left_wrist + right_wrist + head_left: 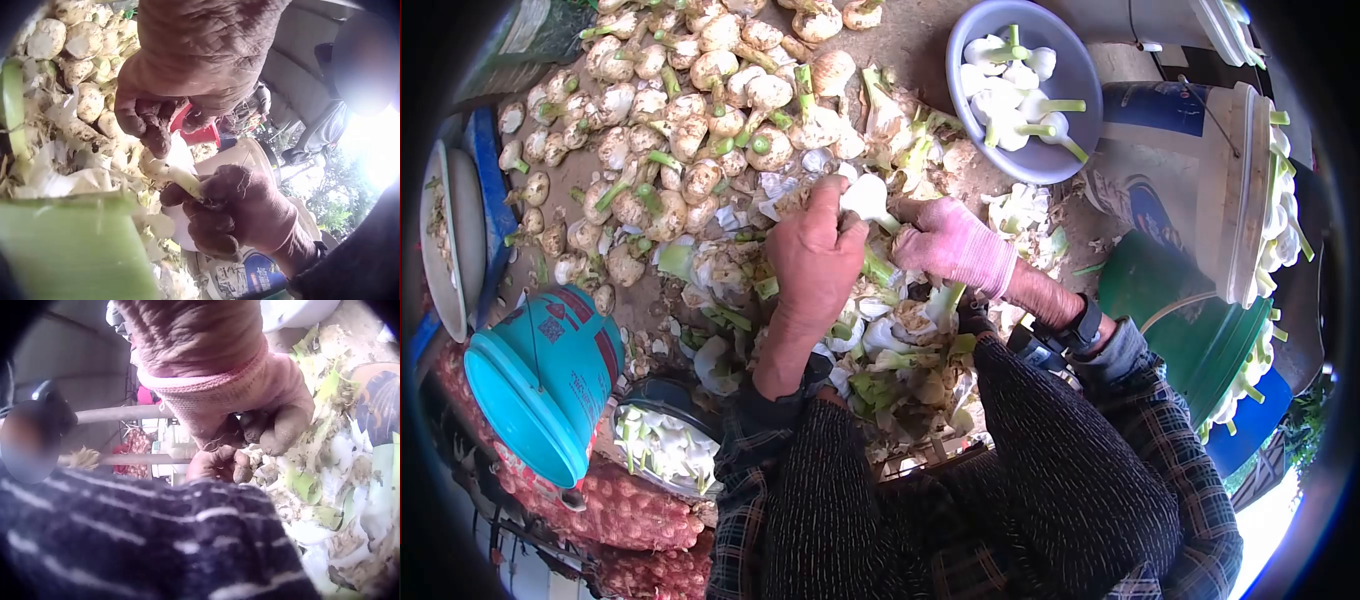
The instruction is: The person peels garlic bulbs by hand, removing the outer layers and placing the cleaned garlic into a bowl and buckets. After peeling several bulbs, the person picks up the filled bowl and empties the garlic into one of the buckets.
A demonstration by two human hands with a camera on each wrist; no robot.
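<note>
— When the head camera looked down, what did both hands hold?

— Between them was one peeled white garlic bulb with a green stalk (868, 200). The bare left hand (813, 262) had its thumb and fingers curled round the bulb from the left side. The right hand in a pink knitted glove (953, 245) pinched the same bulb from the right. The bulb was above a heap of torn white and green peelings (890, 350) on the person's lap. Beyond the hands lay a big pile of unpeeled dirty garlic bulbs (690, 110), and a round grey-blue plastic bowl (1078, 80) with peeled white bulbs stood at the far right. A turquoise plastic bucket (545, 375) lay on its side at the left, near a red mesh sack (630, 510).

— And the left wrist view?

— It showed the bulb (159, 164) between both hands. The left hand (187, 69) was above, with dirty fingertips (150, 128) bent down on it. The gloved right hand (237, 209) was below and gripped the pale stalk in a closed fist.

— Was the right wrist view clear?

— Not much. The gloved hand (250, 394) had curled fingers (281, 428) over the peelings (325, 506), and the bare hand's fingers (219, 465) were just under it. The bulb itself I could not see there. A dark striped sleeve (144, 537) filled the lower part.
</note>
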